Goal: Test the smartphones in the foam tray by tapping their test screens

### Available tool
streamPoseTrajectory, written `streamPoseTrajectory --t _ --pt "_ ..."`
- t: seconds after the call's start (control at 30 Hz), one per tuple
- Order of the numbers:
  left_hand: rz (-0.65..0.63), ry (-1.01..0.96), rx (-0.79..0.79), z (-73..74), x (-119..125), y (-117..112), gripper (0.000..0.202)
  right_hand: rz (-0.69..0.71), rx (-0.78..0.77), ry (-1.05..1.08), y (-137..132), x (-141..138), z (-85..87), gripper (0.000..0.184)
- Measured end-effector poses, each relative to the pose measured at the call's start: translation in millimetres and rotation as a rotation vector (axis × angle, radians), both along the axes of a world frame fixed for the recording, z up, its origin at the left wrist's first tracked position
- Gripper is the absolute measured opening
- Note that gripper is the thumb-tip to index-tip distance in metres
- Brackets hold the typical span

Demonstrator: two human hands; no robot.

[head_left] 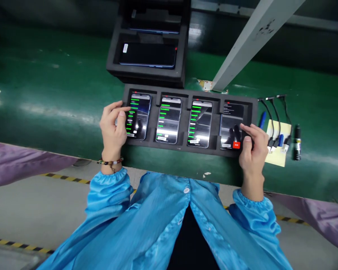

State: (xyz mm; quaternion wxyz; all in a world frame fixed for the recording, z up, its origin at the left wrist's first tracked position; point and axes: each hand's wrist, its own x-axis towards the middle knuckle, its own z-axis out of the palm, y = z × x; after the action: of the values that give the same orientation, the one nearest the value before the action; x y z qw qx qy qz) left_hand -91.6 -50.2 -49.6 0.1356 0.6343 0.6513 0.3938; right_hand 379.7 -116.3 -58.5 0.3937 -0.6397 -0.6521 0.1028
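Several smartphones lie face up in a row in the slots of a black foam tray. My left hand rests at the tray's left end, fingers apart, index fingertip over the edge of the leftmost smartphone. That screen shows green lines of text, as do the second smartphone and the third smartphone. My right hand is at the other end with fingers spread, a fingertip at the right edge of the rightmost smartphone. Its darker screen has a red button. Whether either fingertip touches glass, I cannot tell.
Behind stands a stack of black foam trays holding dark-screened phones. A grey metal post rises behind the tray. To the right lie black cables, yellow paper, a blue pen and a black marker on the green bench.
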Motion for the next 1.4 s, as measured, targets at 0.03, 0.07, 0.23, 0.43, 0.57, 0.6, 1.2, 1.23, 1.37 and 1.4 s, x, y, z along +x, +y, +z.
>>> streamPoseTrajectory --t 0.03,0.07,0.23,0.43,0.57,0.6,1.2,1.23,1.37,1.4 --pt "-0.005 -0.007 0.002 0.2 0.1 0.3 0.039 -0.002 -0.002 0.002 -0.1 -0.5 -0.5 0.041" --pt "-0.009 -0.011 0.001 0.6 0.4 0.5 0.038 -0.005 -0.006 0.003 -0.4 -1.0 -0.7 0.041" --pt "-0.016 0.007 -0.005 1.9 2.0 0.7 0.038 -0.010 -0.017 0.001 -1.6 -1.8 0.3 0.041" --pt "-0.007 0.026 -0.009 0.8 2.0 1.7 0.037 -0.009 -0.019 -0.021 -0.7 -0.9 -0.3 0.040" --pt "-0.001 0.042 -0.015 -0.7 0.9 2.6 0.037 0.003 0.002 -0.006 -1.8 -0.4 -1.4 0.038" --pt "-0.004 0.043 -0.013 -1.1 0.6 2.7 0.037 0.007 0.013 -0.001 -2.6 -0.2 -1.7 0.037" --pt "-0.018 0.048 -0.010 1.4 4.2 2.2 0.037 0.005 -0.096 -0.090 -1.3 -2.2 2.4 0.036" --pt "-0.014 0.057 -0.011 1.8 4.5 2.2 0.037 0.004 -0.107 -0.095 -1.0 -2.0 2.2 0.037" --pt "-0.008 0.085 -0.009 3.7 6.3 1.1 0.037 0.015 -0.101 -0.090 -1.2 -1.1 1.8 0.037" --pt "-0.011 0.087 -0.008 3.7 6.5 0.6 0.037 0.020 -0.085 -0.077 -1.9 -0.9 1.9 0.036"
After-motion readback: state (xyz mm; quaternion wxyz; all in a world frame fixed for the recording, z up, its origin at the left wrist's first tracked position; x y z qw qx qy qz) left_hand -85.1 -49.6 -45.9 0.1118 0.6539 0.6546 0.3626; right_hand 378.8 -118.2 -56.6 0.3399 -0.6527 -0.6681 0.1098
